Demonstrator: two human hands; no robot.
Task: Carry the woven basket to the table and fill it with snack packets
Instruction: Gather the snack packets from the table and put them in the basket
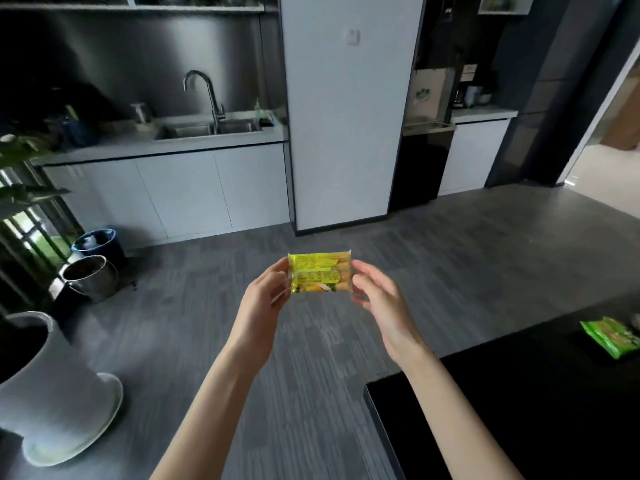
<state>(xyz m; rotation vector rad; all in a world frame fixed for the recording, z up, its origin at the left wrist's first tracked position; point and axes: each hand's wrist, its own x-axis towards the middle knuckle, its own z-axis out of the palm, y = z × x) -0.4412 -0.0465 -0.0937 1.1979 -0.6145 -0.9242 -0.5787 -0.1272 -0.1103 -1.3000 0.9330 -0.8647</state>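
**Surfaces and finishes**

Yellow snack packet (320, 271) is showing glossy plastic film, crinkled at the sealed ends. Green packet (611, 336) is looking like the same shiny film. Table (502, 410) is reading as smooth black gloss. Floor (450, 254) is looking matt grey, wood-grain planks. Faucet (207, 95) and bucket (90, 277) are showing brushed metal.

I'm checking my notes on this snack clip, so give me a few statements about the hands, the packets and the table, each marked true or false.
1. Both hands hold the yellow snack packet. True: left hand and right hand grip its ends.
2. The yellow packet lies on the table. False: it is held in the air above the floor.
3. A green snack packet lies on the black table. True.
4. The woven basket stands beside the green packet. False: no basket is in view.
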